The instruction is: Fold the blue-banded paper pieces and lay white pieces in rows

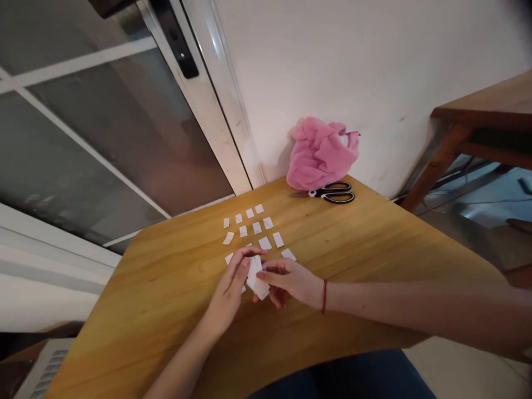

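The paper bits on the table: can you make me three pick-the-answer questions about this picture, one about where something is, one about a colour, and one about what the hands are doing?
1. Where do the scissors lie?
A. On the floor
B. On the table, just in front of the pink cloth
C. In the left hand

2. What colour is the band on the right wrist?
A. Red
B. Green
C. Yellow

3. What are the two hands doing?
A. Resting flat, apart from each other
B. Holding the scissors
C. The left hand and right hand pinch a small stack of white paper pieces between them

Answers:
1 B, the scissors rest on the wood by the cloth near the wall.
2 A, a thin red band circles the wrist.
3 C, fingers of both hands close on the paper, near the rows of paper squares.
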### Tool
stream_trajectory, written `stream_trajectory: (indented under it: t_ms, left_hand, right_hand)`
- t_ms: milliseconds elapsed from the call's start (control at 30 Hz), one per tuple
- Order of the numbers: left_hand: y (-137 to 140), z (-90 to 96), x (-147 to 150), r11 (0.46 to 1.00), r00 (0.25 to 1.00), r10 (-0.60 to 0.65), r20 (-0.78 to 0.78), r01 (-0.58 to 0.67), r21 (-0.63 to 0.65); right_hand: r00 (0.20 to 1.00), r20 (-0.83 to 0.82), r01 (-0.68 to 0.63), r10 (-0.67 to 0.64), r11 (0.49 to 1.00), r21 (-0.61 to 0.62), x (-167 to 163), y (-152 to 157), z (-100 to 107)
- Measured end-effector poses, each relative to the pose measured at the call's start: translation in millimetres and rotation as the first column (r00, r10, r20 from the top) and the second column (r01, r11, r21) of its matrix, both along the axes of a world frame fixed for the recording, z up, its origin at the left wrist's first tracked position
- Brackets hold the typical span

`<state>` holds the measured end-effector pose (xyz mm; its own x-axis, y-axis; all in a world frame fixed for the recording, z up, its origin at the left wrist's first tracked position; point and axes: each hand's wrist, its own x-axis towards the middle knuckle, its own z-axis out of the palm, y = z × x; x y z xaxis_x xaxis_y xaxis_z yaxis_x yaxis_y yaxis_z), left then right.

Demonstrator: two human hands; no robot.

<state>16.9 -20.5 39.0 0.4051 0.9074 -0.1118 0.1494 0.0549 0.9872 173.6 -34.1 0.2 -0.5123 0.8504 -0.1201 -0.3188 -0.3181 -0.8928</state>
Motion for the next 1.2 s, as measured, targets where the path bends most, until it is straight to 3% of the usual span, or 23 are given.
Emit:
stream_trajectory:
  t_ms: [133,300,467,533,633,767,900,1000,1067,1133,1200]
  left_hand:
    - [11.5,-3.8,-4.8,0.988,0.98,0.092,-0.177,-0.068,0.139]
    - [12.6,-20.5,-6.8,0.971,0.961,0.223,-0.164,-0.204,0.129]
    - [17.8,-14.1,-17.7,0.979,0.972,0.184,-0.147,-0.169,0.113]
    - [38.3,-7.6,-29.2,0.978,0.97,0.193,-0.15,-0.176,0.116]
    - [92.5,-4.3,-54.4,0.913,0.9,0.356,-0.251,-0.277,0.301]
    - [169.9,-16.3,-84.8,0.874,0.759,0.429,-0.491,-0.21,0.439]
    - [209.4,-31.5,-94.6,0.876,0.685,0.431,-0.588,-0.161,0.454]
    - [205.4,-31.0,-92.4,0.794,0.621,0.511,-0.593,-0.077,0.603]
    - [183.3,-24.4,-85.2,0.725,0.613,0.557,-0.56,-0.032,0.688]
    - [146.8,-16.7,-71.8,0.745,0.675,0.511,-0.533,-0.039,0.666]
    - [102.0,-11.5,-54.1,0.864,0.788,0.335,-0.516,-0.04,0.502]
  right_hand:
    - [0.998,-0.021,0.06,-0.06,0.998,0.013,-2.9,-6.2,-8.8]
    - [0.991,0.056,0.118,-0.119,0.993,0.008,-5.2,-11.1,-14.9]
    - [0.985,0.09,0.142,-0.146,0.989,0.05,-3.7,-12.1,-14.1]
    - [0.985,0.072,0.154,-0.158,0.987,0.052,-4.3,-12.4,-15.1]
    - [0.988,0.08,0.128,-0.134,0.989,0.066,-5.7,-12.9,-18.4]
    - [0.989,0.1,0.101,-0.108,0.992,0.077,-7.5,-12.0,-22.5]
    - [0.982,0.052,0.18,-0.18,0.984,0.002,-8.5,-9.3,-21.8]
    - [0.967,0.038,0.254,-0.253,0.967,-0.023,-8.1,-8.0,-20.2]
    - [0.964,0.034,0.264,-0.263,0.964,-0.021,-7.7,-7.9,-20.2]
    - [0.967,0.029,0.255,-0.254,0.967,-0.026,-7.3,-8.1,-21.0]
    - [0.969,0.019,0.248,-0.248,0.968,-0.043,-7.0,-8.3,-21.8]
